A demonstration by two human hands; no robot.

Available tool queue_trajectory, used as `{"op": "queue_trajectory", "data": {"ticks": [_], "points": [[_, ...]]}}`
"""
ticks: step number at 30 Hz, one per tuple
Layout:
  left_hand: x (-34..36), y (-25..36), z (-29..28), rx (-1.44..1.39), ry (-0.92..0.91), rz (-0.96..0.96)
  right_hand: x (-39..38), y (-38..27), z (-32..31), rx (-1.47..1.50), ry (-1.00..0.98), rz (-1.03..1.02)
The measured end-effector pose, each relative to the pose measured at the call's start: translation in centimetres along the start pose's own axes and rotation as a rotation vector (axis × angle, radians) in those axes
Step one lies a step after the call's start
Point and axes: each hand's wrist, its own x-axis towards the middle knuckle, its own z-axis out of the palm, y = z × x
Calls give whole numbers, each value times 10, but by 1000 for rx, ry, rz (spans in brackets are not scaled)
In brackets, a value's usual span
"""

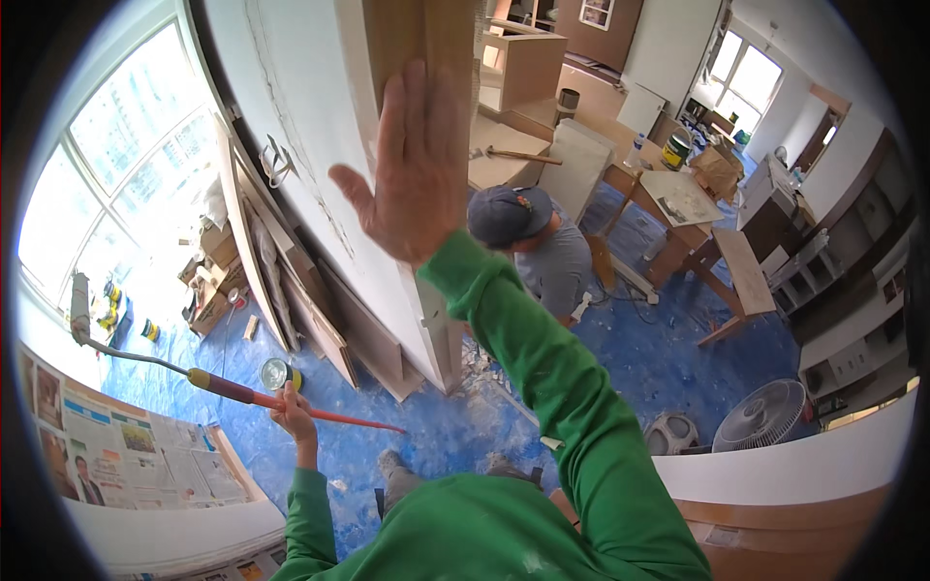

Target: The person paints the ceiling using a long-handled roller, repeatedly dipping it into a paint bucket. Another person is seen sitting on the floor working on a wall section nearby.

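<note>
Left hand [294, 416] is gripping one paint roller [232, 390], lower left, while the open right hand [417, 160] is reaching up to one wooden frame [421, 27]. One capped person [556, 271] and one fan [762, 414] are appearing beyond. Blue sheeting [639, 349] is covering the floor; two windows [136, 126] are brightening the room. The roller is showing a pale head, bent rod and orange-red pole.

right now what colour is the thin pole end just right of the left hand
The pole end is orange-red, seen best in the head view.

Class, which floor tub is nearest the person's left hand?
The tub just beyond the left hand; the other floor tubs stand farther off, toward the window.
</note>
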Motion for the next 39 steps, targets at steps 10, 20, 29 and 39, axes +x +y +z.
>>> {"op": "queue_trajectory", "data": {"ticks": [10, 20, 29, 39], "points": [[-86, 18, 4, 79, 95, 50, -236, -28, 5, 519, -466, 452], [-60, 22, -30, 26, 212, 60, -327, -30, -21, 506, -509, 853], [-54, 15, -72, -34, 271, 47, -128, 6, -1, 328, -302, 469], [-61, 11, -88, -50, 310, 100, 74, -2, -46, 72, -122, 346]]}}
